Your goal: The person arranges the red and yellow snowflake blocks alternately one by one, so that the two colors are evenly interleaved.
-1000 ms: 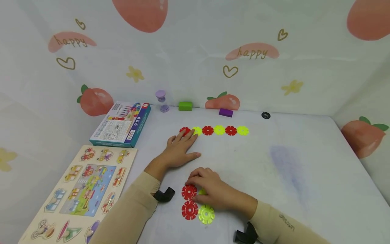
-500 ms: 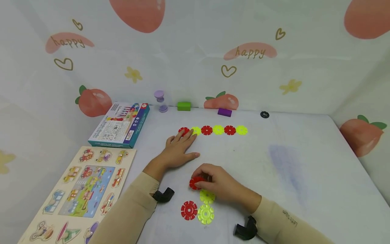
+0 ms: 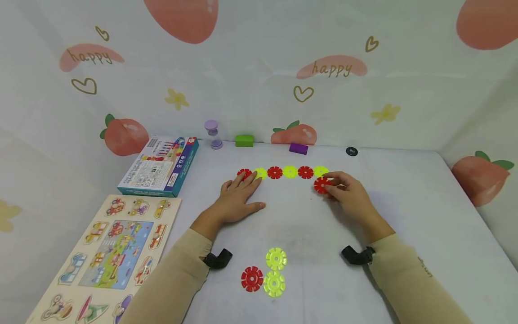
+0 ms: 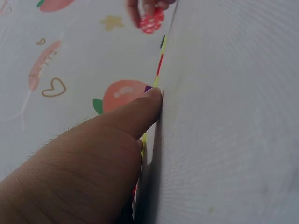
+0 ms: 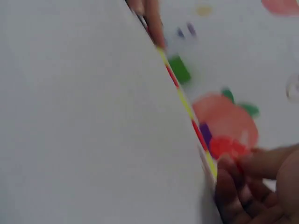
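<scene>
Between the thumb and fingers of my right hand [image 3: 352, 198] I pinch a red notched plastic disc [image 3: 322, 185], close in front of the right end of a row. That row alternates red and yellow discs, with a yellow disc [image 3: 321, 171] at its right end. My left hand [image 3: 238, 198] lies flat with fingers spread, fingertips on the leftmost red disc [image 3: 244, 173] and the yellow disc beside it. Nearer to me lie a loose red disc [image 3: 252, 279] and two yellow discs, one [image 3: 276, 258] behind the other [image 3: 274, 284]. The right wrist view shows the held disc [image 5: 228, 146] blurred.
On the left lie a wooden picture puzzle board [image 3: 166, 256] and a boxed set [image 3: 155, 166]. Along the back edge stand a purple sand timer [image 3: 213, 134], a green block [image 3: 244, 141], a purple block [image 3: 298, 148] and a black round disc [image 3: 352, 151].
My right hand has picked up the red disc from the near group and carried it away from me and rightward to the row's right end. The left hand has stayed in place.
</scene>
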`<action>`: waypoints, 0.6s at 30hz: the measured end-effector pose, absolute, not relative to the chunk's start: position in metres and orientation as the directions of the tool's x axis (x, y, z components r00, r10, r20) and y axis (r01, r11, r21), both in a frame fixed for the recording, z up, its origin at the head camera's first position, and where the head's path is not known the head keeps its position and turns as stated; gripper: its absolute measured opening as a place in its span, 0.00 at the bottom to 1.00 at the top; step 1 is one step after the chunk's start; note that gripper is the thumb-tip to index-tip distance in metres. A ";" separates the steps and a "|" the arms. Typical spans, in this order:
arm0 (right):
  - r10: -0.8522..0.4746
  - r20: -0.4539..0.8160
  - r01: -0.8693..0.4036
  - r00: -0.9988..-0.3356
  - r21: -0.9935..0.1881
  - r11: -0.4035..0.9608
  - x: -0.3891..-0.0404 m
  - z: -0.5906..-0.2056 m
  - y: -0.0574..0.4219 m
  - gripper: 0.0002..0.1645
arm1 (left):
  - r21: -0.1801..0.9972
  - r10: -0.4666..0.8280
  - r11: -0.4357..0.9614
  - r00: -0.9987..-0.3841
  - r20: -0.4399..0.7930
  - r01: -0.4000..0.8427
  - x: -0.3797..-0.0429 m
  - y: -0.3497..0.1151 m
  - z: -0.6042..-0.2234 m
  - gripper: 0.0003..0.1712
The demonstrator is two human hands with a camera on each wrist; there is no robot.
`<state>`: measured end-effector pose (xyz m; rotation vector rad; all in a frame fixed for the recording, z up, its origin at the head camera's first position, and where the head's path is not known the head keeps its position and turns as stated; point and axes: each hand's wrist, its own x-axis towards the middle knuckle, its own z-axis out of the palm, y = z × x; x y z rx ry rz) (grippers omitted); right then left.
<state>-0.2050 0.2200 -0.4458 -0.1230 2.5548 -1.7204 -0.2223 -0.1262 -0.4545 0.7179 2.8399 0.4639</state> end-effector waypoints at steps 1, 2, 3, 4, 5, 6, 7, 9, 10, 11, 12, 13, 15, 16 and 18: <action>-0.053 -0.004 -0.016 -0.999 -0.931 0.364 -0.208 -0.449 0.230 0.21 | 0.337 0.486 0.836 -0.869 -0.092 0.433 -0.222 -0.126 -0.455 0.50; -0.009 -0.013 0.009 -1.000 -0.937 0.348 -0.211 -0.451 0.239 0.23 | 0.338 0.486 0.836 -0.869 -0.090 0.432 -0.223 -0.126 -0.456 0.49; 0.029 -0.022 0.030 -0.999 -0.947 0.319 -0.212 -0.452 0.246 0.24 | 0.337 0.486 0.836 -0.869 -0.088 0.433 -0.223 -0.126 -0.456 0.50; 0.062 -0.036 0.053 -0.997 -0.957 0.287 -0.214 -0.453 0.252 0.26 | 0.336 0.487 0.836 -0.869 -0.086 0.434 -0.223 -0.126 -0.456 0.49; 0.090 -0.046 0.068 -0.995 -0.964 0.259 -0.214 -0.454 0.256 0.28 | 0.336 0.487 0.835 -0.869 -0.085 0.436 -0.223 -0.126 -0.456 0.49; 0.108 -0.052 0.078 -0.993 -0.965 0.252 -0.215 -0.453 0.259 0.28 | 0.335 0.490 0.834 -0.868 -0.082 0.439 -0.223 -0.126 -0.457 0.49; 0.121 -0.052 0.084 -0.991 -0.958 0.276 -0.215 -0.453 0.261 0.28 | 0.336 0.492 0.832 -0.867 -0.079 0.442 -0.224 -0.126 -0.457 0.49; 0.130 -0.031 0.080 -0.991 -0.915 0.396 -0.215 -0.452 0.263 0.26 | 0.335 0.497 0.829 -0.864 -0.077 0.447 -0.224 -0.126 -0.457 0.49; 0.119 -0.005 0.062 -0.993 -0.874 0.482 -0.215 -0.452 0.263 0.26 | 0.333 0.498 0.829 -0.864 -0.078 0.448 -0.224 -0.126 -0.457 0.49; 0.098 0.025 0.036 -0.995 -0.815 0.578 -0.216 -0.452 0.263 0.25 | 0.332 0.499 0.830 -0.863 -0.080 0.449 -0.224 -0.127 -0.457 0.49; 0.071 0.044 0.015 -0.997 -0.745 0.667 -0.216 -0.452 0.262 0.26 | 0.330 0.500 0.830 -0.862 -0.081 0.450 -0.224 -0.127 -0.457 0.49; 0.034 0.061 -0.016 -0.998 -0.665 0.747 -0.217 -0.453 0.262 0.28 | 0.329 0.501 0.830 -0.862 -0.084 0.451 -0.224 -0.127 -0.457 0.50; -0.046 0.063 -0.073 -0.997 -0.537 0.840 -0.217 -0.454 0.261 0.32 | 0.327 0.502 0.830 -0.861 -0.087 0.451 -0.224 -0.127 -0.457 0.50; -0.081 0.050 -0.095 -0.995 -0.493 0.865 -0.217 -0.455 0.260 0.34 | 0.330 0.502 0.830 -0.861 -0.086 0.451 -0.224 -0.127 -0.457 0.50; -0.121 0.012 -0.114 -0.993 -0.424 0.898 -0.217 -0.456 0.258 0.39 | 0.332 0.502 0.829 -0.861 -0.084 0.451 -0.224 -0.127 -0.456 0.50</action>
